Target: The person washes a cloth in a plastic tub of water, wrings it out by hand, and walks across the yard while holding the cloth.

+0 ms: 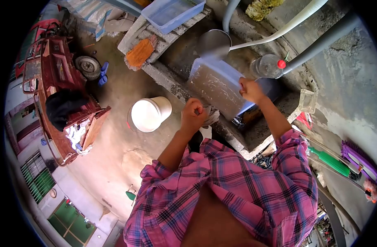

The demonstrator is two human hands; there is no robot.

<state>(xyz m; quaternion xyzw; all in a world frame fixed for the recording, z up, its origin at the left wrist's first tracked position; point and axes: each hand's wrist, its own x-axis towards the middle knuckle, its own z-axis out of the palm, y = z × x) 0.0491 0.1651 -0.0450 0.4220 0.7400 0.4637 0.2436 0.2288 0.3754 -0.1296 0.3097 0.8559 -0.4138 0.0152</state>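
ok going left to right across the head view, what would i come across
Cart, bucket, left hand, right hand, basket, purple brush.

A sink lies before the person, with a basin inside it. Beyond the basin, towards the far end of the sink, sits a round pan; a hose comes in from the far right and ends at its rim. A bottle is just past the basin's right side. A tub rests on the slab at the far left, and a scrubbing pad lies on its nearer corner. The bucket stands on the floor left of the sink. Farther left are slippers beside a wheel, then a cart. A small basket sits at the sink's right corner; brushes lie farther right.
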